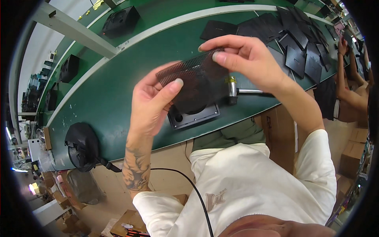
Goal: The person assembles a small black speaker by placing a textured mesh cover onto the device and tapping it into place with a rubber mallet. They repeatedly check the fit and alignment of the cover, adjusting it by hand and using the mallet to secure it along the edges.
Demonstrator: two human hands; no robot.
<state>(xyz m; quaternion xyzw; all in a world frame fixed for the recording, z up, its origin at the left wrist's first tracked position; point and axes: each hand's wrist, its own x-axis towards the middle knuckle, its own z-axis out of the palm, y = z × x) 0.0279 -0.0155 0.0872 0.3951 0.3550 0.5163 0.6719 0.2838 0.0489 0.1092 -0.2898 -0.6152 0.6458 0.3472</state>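
Note:
Both my hands hold up a black perforated mesh panel [193, 85] over the green workbench. My left hand [152, 98] pinches its left end, thumb on the near face. At the upper right corner, my right hand [248, 59] grips the panel between thumb and fingers. Below it on the bench lies a black speaker box front [195, 118] with a round hole, partly hidden by the panel. Just right of that rests a mallet [233, 91] with a yellow-and-black head and a metal handle, near my right forearm.
Several black mesh panels [296, 59] lie piled at the far right of the green bench [118, 102]. A black bag [82, 144] sits at its left end. Black speaker boxes [120, 20] stand behind the raised rail. Another person's arm [351, 91] shows at the right.

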